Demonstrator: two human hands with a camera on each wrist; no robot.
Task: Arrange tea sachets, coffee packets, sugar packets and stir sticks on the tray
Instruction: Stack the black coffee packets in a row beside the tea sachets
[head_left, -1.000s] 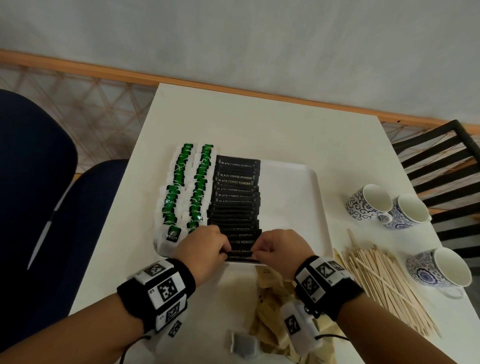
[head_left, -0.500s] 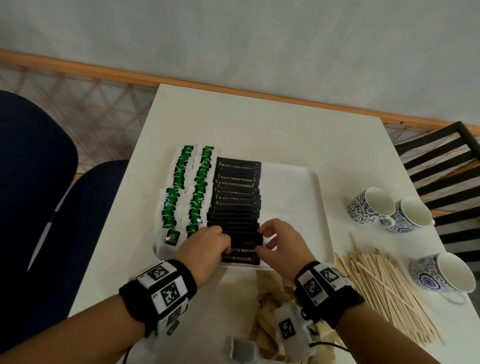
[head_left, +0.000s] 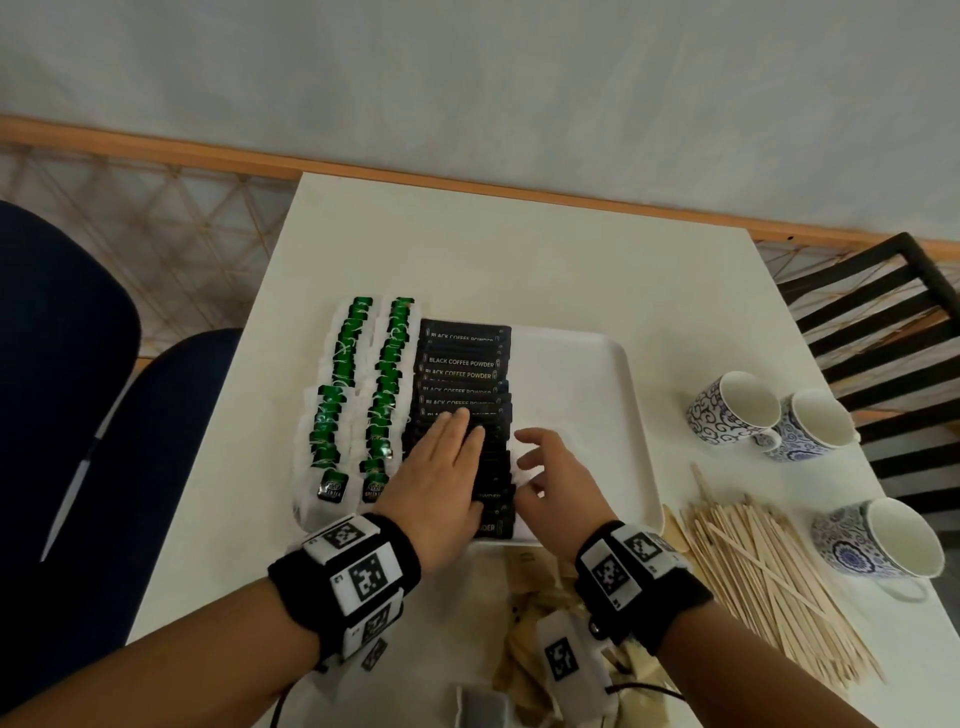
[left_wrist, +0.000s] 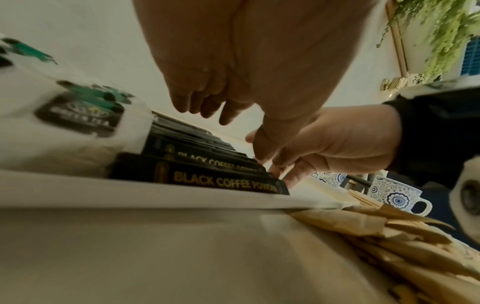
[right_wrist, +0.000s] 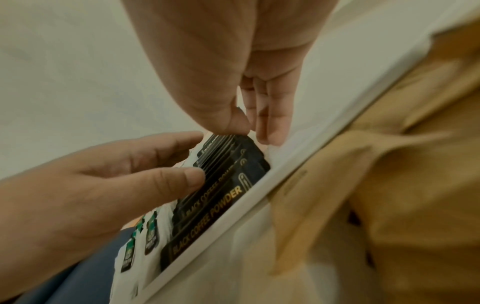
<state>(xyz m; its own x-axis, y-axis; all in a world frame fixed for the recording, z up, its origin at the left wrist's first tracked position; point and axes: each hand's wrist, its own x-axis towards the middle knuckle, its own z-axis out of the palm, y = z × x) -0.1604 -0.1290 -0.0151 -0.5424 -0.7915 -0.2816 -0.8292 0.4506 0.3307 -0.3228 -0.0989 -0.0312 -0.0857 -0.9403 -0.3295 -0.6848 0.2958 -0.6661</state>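
The left hand (head_left: 441, 467) lies flat with fingers straight on the row of coffee packets (head_left: 462, 374), holding nothing; the right hand (head_left: 553, 470), just to its right, is loosely spread, fingertips at the row's right edge, gripping nothing. The packets sit on the tray (head_left: 582, 395), which stands on the table (head_left: 519, 249); the tea sachets (head_left: 363, 395) run in two rows just left of the left hand. Sugar packets (head_left: 530, 587) lie heaped under the right wrist, off the tray; stir sticks (head_left: 769, 571) lie further right of it. The step appears to be squaring the coffee row; to do it well, press lightly from above while nudging the edge inward, so the overlapped packets stay fanned; then fill the bare tray beyond the right fingertips.
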